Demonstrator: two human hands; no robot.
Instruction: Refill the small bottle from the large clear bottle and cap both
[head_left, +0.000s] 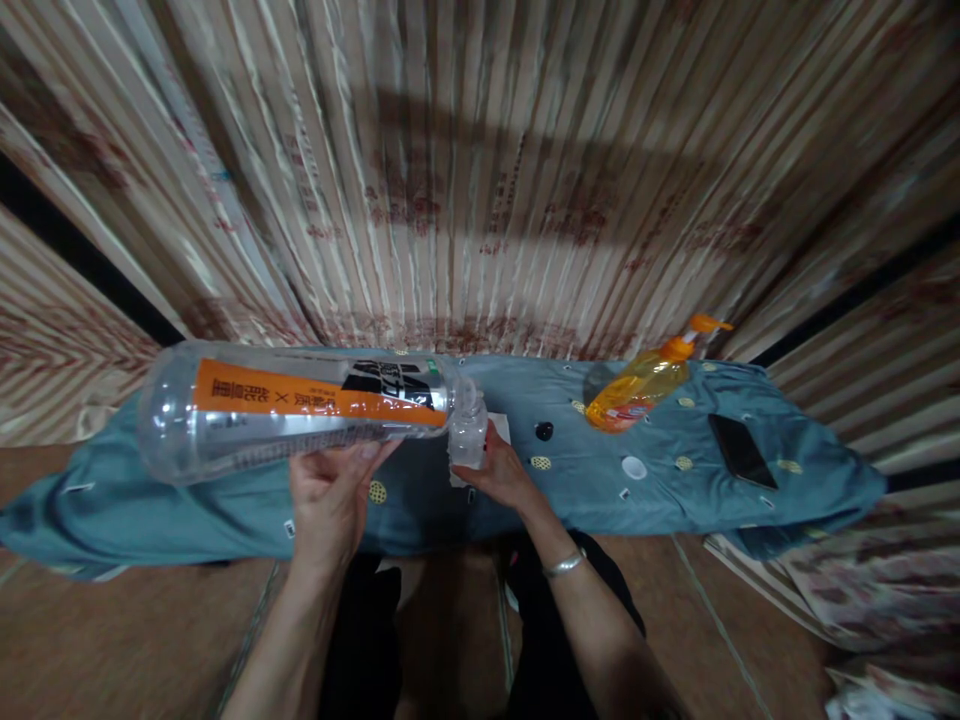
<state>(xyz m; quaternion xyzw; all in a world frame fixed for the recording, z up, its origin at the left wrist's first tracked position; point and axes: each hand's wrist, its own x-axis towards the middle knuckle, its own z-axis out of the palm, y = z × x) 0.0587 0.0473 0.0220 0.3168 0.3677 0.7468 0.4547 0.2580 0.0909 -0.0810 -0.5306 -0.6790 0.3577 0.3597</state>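
Note:
My left hand (330, 490) grips a large clear plastic bottle (300, 405) with an orange and black label, tipped on its side. The mouth of that bottle points right and meets the top of a small clear bottle (469, 435). Around the small bottle my right hand (501, 470) is closed, holding it roughly upright. Under it lies a piece of white paper (499, 427) on the cloth. Whether liquid passes between the two mouths I cannot make out.
Blue-green patterned cloth (435, 520) covers a narrow table. A pump bottle (637, 388) of yellow-orange liquid stands on the right, with a dark phone (742, 450) beyond it. A small black cap (544, 431) and a white round piece (634, 467) lie nearer. Striped curtains (480, 200) hang behind.

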